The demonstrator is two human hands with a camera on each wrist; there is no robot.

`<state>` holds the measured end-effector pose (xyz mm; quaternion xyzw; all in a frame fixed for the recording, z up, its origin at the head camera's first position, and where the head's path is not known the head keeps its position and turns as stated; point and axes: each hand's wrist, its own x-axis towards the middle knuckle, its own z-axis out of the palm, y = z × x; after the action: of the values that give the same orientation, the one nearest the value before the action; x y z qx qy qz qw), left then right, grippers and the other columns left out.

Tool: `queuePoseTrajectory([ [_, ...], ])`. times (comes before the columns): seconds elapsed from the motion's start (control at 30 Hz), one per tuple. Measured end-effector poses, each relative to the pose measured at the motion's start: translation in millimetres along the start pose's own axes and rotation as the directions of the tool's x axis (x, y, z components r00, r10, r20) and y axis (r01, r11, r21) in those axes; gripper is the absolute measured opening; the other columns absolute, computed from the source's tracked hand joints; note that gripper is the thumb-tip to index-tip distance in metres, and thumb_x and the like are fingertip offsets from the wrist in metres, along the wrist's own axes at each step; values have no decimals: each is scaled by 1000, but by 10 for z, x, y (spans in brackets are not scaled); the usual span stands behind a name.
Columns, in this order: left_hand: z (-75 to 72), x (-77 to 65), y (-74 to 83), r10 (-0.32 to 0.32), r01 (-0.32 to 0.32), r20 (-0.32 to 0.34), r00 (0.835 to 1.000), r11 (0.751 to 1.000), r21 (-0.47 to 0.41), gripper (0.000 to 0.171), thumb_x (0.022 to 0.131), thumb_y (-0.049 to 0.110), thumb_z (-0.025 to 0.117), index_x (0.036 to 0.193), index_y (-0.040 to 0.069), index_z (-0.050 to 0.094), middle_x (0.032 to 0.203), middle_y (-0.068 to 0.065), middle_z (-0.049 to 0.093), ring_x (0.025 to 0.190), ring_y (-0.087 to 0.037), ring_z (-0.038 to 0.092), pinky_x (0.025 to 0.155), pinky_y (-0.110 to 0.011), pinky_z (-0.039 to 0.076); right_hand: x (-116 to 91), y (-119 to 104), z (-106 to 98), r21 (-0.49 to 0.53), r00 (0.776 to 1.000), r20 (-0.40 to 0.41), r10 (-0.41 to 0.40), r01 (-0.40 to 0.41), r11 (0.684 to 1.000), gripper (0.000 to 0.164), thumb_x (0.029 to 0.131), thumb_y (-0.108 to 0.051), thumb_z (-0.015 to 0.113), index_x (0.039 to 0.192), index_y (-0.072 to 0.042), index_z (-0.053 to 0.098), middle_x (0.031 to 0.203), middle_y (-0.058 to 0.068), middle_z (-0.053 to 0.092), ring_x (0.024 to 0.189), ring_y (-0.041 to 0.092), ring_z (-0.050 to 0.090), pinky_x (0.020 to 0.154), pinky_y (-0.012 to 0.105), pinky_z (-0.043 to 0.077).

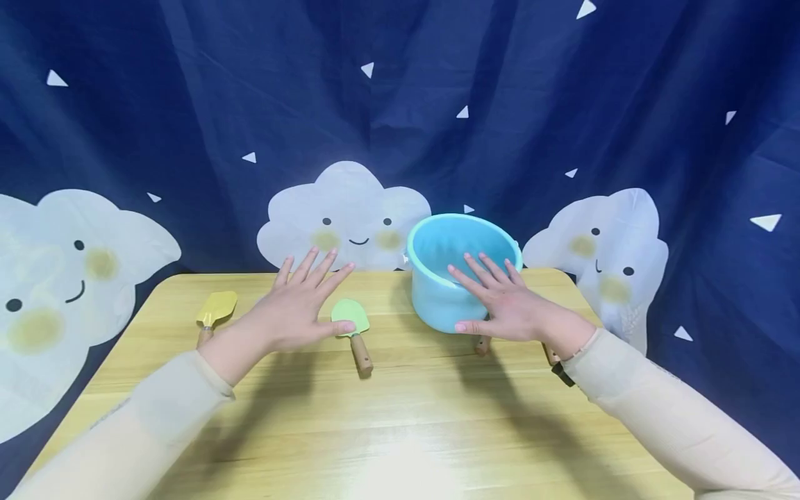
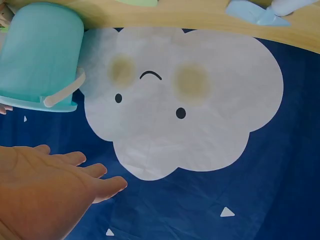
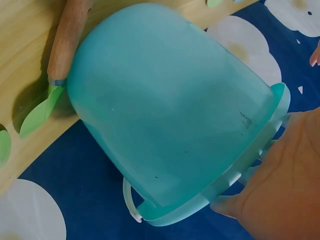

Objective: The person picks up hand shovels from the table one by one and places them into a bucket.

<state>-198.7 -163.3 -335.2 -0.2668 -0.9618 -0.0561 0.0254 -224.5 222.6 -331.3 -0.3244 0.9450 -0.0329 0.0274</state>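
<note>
My left hand (image 1: 290, 316) is held above the table with its fingers spread, between a yellow toy shovel (image 1: 217, 307) and a green toy shovel (image 1: 351, 317). It holds nothing, and its thumb overlaps the green blade. My right hand (image 1: 509, 305) is also spread, in front of a light blue bucket (image 1: 444, 305). The bucket stands upright towards the back. In the right wrist view the fingers of that hand (image 3: 285, 180) lie at the bucket's rim (image 3: 220, 187); whether they touch it I cannot tell. A white bucket handle (image 2: 65, 94) hangs at the side.
A wooden tool handle (image 1: 482, 345) shows below the bucket, and another handle (image 1: 550, 354) by the right cuff. A light blue shovel (image 2: 257, 14) lies on the table (image 1: 406, 410), seen in the left wrist view. Behind hangs a dark blue curtain (image 1: 400, 146) with clouds.
</note>
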Motion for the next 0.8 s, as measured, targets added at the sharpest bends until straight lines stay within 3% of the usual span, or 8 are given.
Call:
queuePoseTrajectory([
  [0.2,6,41,27,17,-17,-8,1000,1000,3,94,90,77,44,162,28,9,167,-9,-1,152,-35,-10,116,-62,-9,3,3,15,8,1000,4,4,-4,1000,94,91,-71,52,162,-27,9,167,8,-6,153,35,-7,116,64,-4],
  [0.4,24,83,50,10,-10,-2,1000,1000,-1,95,88,83,36,162,30,8,168,-7,0,152,-34,-10,116,-62,-9,5,10,21,19,1000,6,-1,1,1000,92,92,-70,52,162,-29,8,168,9,-2,153,36,-3,116,64,-2],
  [0.63,63,138,98,36,-36,-14,999,999,-31,94,90,77,44,162,29,8,167,-8,2,152,-35,-10,115,-63,-9,22,9,8,31,1000,4,-3,3,1000,88,94,-67,51,162,-27,12,167,12,5,153,36,4,117,64,3],
  [0.8,96,182,134,41,-41,-9,999,998,-37,94,89,81,38,161,31,6,168,-6,1,152,-32,-12,116,-61,-10,30,10,3,29,1000,10,-8,8,1000,88,95,-67,50,162,-24,13,167,13,9,152,37,9,116,64,6],
])
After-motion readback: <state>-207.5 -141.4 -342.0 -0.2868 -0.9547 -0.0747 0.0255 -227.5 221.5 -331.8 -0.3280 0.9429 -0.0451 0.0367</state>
